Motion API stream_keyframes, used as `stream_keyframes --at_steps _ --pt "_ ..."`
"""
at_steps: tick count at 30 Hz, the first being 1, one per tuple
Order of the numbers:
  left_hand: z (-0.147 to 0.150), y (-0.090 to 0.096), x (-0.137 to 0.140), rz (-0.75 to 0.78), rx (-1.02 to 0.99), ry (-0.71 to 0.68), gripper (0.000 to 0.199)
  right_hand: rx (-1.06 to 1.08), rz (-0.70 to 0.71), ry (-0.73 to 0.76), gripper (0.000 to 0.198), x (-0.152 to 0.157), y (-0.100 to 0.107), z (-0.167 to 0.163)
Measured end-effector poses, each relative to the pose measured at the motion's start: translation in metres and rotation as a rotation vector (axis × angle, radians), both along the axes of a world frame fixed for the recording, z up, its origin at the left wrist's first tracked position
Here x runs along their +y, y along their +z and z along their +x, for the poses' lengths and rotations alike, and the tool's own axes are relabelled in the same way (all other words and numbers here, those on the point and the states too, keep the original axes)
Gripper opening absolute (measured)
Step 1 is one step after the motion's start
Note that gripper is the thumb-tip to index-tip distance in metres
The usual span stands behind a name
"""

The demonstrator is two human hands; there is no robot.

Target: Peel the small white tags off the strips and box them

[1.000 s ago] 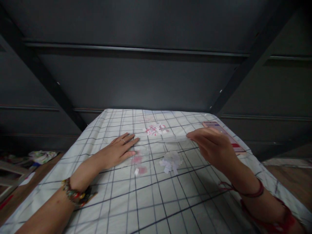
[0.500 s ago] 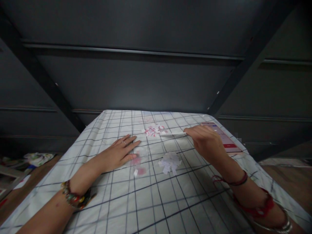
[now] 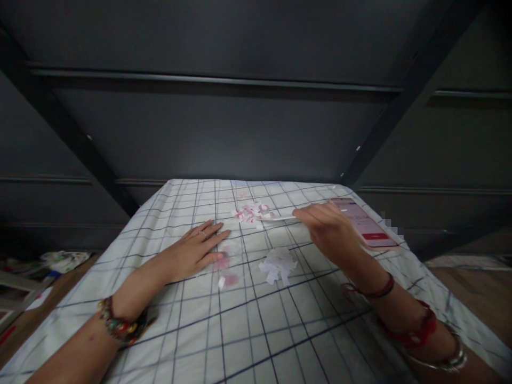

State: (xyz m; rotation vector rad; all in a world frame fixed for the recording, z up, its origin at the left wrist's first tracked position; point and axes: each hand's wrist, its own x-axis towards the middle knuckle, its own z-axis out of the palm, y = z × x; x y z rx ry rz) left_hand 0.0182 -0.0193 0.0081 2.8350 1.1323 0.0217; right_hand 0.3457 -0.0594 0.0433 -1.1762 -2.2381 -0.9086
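My right hand (image 3: 326,226) is closed around a thin white utensil (image 3: 282,217); I cannot make out its exact kind. The utensil's far end touches the near right edge of a small heap of pink-and-white paper scraps (image 3: 251,212). Flat on the cloth, with fingers spread, lies my left hand (image 3: 196,248). Its thumb tip rests at the pink stains (image 3: 221,262) on the tablecloth, beside a small white scrap (image 3: 221,282). Between my hands, nearer to me, is a second heap of plain white paper scraps (image 3: 278,265).
A phone (image 3: 366,226) with a lit screen lies at the right edge, just past my right hand. The checked tablecloth (image 3: 192,341) covers the table up to a dark panelled wall (image 3: 224,133). Items on a low shelf (image 3: 24,290) stand at lower left.
My right hand has shifted slightly left, pushing the utensil's tip into the edge of the pink-and-white heap. A white scrap now shows at its near edge. My left hand stays still.
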Motion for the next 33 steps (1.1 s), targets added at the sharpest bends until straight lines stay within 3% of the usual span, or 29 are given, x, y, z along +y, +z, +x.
stream_keyframes --at_steps 13,19,25,29,33 --pt "-0.004 -0.003 0.002 -0.005 -0.039 0.001 0.061 -0.005 -0.09 0.052 0.037 -0.003 0.003 0.001" --pt "-0.003 -0.002 0.001 -0.014 -0.035 -0.002 0.059 0.017 -0.059 0.04 0.034 -0.001 0.002 0.007" --pt "-0.001 0.0 0.0 -0.019 -0.028 0.005 0.062 0.085 -0.189 0.035 0.035 0.0 -0.002 0.018" --pt "-0.001 0.0 0.001 -0.015 -0.036 -0.022 0.06 0.133 -0.175 0.032 0.034 0.001 -0.005 0.023" --pt "0.0 0.001 0.0 -0.001 -0.03 -0.031 0.059 0.133 -0.242 0.113 0.036 0.0 -0.002 0.028"
